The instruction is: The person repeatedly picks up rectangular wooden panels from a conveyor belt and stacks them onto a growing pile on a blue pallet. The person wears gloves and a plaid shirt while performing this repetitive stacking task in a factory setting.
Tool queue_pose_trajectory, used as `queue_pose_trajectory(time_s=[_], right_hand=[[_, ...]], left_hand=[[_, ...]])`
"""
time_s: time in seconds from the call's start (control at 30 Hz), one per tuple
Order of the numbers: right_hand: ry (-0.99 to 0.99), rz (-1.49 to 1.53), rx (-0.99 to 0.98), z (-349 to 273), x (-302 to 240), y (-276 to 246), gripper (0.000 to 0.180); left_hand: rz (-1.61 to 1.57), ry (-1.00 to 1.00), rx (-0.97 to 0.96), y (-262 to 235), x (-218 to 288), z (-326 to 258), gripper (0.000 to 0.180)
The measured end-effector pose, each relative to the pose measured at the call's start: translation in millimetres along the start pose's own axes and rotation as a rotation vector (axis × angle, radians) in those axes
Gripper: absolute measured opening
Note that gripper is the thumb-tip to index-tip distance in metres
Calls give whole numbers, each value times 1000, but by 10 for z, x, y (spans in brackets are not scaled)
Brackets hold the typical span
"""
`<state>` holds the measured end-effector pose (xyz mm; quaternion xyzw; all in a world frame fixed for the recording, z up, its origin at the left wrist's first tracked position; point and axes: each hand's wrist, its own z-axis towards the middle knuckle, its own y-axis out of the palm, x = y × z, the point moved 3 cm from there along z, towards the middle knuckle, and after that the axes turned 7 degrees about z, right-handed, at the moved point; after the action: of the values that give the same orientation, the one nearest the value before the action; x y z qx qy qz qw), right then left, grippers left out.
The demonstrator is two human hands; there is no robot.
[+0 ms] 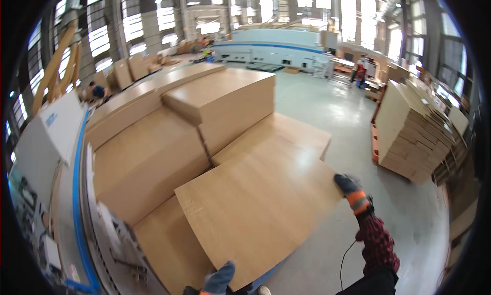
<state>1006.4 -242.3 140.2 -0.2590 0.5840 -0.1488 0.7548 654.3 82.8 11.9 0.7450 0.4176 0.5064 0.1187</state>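
A large flat light-brown wood panel (261, 208) lies tilted in front of me, partly over the stacks beside it. My left hand (219, 280), in a dark glove, grips its near left edge with the thumb on top and the fingers hidden beneath. On the far right edge, my right hand (349, 185) is closed round the board, in a grey glove with an orange cuff. Beneath the panel, a lower stack of boards (171, 238) shows on the left. Another board surface (281, 136) shows just beyond it.
Tall stacks of brown boards (235, 103) rise ahead and to the left. Along the left side runs a machine with a blue edge strip (77, 192). At right, a stack of panels (414, 134) stands on an orange pallet. A person (360, 72) is at the far right.
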Motion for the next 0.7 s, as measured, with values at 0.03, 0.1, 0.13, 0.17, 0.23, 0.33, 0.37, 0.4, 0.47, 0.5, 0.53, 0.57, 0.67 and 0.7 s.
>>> queue_pose_trajectory(time_s=[0.03, 0.1, 0.13, 0.17, 0.23, 0.33, 0.37, 0.4, 0.47, 0.5, 0.53, 0.57, 0.67, 0.7], right_hand=[[175, 200, -23, -243, -16, 68, 34], [178, 282, 32, -702, -177, 218, 29], [205, 326, 22, -918, -254, 290, 27], [131, 393, -9, -1105, -357, 390, 25], [108, 468, -28, -1413, -506, 653, 24], [-70, 396, -111, -1702, -732, 1020, 25], [-147, 178, -81, -1801, -798, 1150, 24], [-382, 146, -194, -1939, -925, 1413, 24], [-160, 303, -115, -2047, -949, 1681, 22], [-490, 15, 98, -2105, -1078, 1723, 22], [-532, -57, 111, -2085, -1133, 1804, 23], [-600, -134, 135, -2043, -1202, 1863, 24], [-469, -360, 91, -1653, -1336, 1982, 19], [-447, -433, 23, -1515, -1375, 2005, 20]], left_hand=[[41, 25, 39, -209, 20, -190, 29], [81, 72, 144, -577, 61, -685, 29], [93, 98, 202, -720, 71, -932, 30], [105, 123, 260, -845, 76, -1176, 30], [131, 173, 383, -1049, 68, -1603, 30], [217, 267, 599, -1279, 51, -2070, 31], [265, 302, 684, -1341, 67, -2170, 31], [259, 337, 732, -1388, 75, -2237, 32], [111, 419, 696, -1435, 79, -2263, 34], [10, 506, 612, -1436, 104, -2227, 36], [127, 500, 699, -1452, 116, -2198, 37], [268, 576, 747, -1439, 148, -2150, 37], [447, 710, 618, -1391, 253, -1857, 43], [536, 739, 582, -1375, 288, -1752, 49]])
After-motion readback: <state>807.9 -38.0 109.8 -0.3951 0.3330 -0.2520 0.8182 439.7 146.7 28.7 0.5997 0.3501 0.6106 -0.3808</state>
